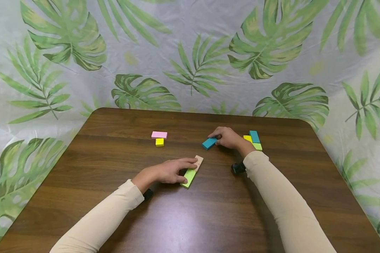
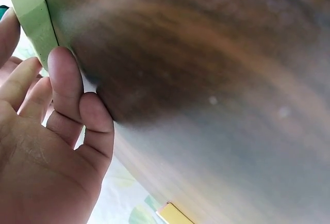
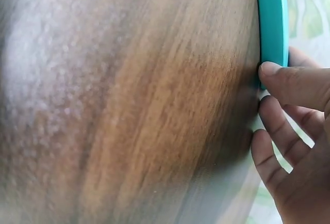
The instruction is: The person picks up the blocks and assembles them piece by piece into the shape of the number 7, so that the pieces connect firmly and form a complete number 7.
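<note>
Near the middle of the table in the head view, a lime green block (image 1: 188, 178) and a plain wooden block (image 1: 199, 161) lie end to end in a slanted line. My left hand (image 1: 169, 171) rests over them, thumb on the green block and fairly straight fingers reaching across towards the wooden one. The green block (image 2: 38, 20) also shows in the left wrist view. Farther right, my right hand (image 1: 228, 137) pinches one end of a flat blue block (image 1: 209, 143) between thumb and fingers. In the right wrist view, the thumb presses the lower part of this blue block (image 3: 272, 25).
A pink block (image 1: 159, 135) and a small yellow block (image 1: 159, 142) lie close together at the back left. Beyond the right wrist are another blue block (image 1: 254, 136), a yellow block (image 1: 247, 138) and a light green block (image 1: 257, 146). A leaf-patterned cloth (image 1: 202, 59) hangs behind the wooden table (image 1: 123, 126).
</note>
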{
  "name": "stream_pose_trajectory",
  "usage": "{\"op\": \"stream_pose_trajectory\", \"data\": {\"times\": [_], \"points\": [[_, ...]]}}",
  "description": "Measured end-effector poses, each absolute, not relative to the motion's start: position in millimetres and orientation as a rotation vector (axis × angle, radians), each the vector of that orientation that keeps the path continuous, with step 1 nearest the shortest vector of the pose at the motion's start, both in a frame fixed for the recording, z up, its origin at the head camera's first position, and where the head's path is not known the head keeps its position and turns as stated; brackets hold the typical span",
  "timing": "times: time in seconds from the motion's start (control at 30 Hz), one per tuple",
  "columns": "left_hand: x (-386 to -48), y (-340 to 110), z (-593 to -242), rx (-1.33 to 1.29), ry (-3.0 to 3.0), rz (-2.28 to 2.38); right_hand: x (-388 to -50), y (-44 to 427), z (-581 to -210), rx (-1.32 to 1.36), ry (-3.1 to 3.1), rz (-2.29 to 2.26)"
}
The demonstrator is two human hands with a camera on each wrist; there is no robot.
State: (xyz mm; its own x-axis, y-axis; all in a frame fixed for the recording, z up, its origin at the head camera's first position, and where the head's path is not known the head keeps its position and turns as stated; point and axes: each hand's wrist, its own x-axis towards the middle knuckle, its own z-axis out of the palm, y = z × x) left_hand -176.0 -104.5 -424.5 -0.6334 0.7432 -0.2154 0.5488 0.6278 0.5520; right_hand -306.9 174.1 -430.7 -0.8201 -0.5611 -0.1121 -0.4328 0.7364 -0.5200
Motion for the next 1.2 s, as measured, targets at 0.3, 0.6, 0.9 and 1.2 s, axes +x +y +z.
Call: {"op": "stream_pose_trajectory", "data": {"times": [0.3,0.6,0.9,1.2], "points": [[-175.1,-104.0,-422.9,1.012,2.421,0.624,-301.8,170.2,-429.6,-0.860,2.667,-0.679],[-175.6,-105.6,-424.1,1.013,2.413,0.642,-292.5,158.1,-425.3,-0.910,2.611,-0.677],[-175.5,-105.7,-424.3,1.008,2.411,0.632,-290.8,153.4,-427.0,-0.907,2.573,-0.670],[-175.0,-106.0,-424.6,1.010,2.412,0.640,-289.9,151.1,-426.3,-0.951,2.558,-0.622]]}}
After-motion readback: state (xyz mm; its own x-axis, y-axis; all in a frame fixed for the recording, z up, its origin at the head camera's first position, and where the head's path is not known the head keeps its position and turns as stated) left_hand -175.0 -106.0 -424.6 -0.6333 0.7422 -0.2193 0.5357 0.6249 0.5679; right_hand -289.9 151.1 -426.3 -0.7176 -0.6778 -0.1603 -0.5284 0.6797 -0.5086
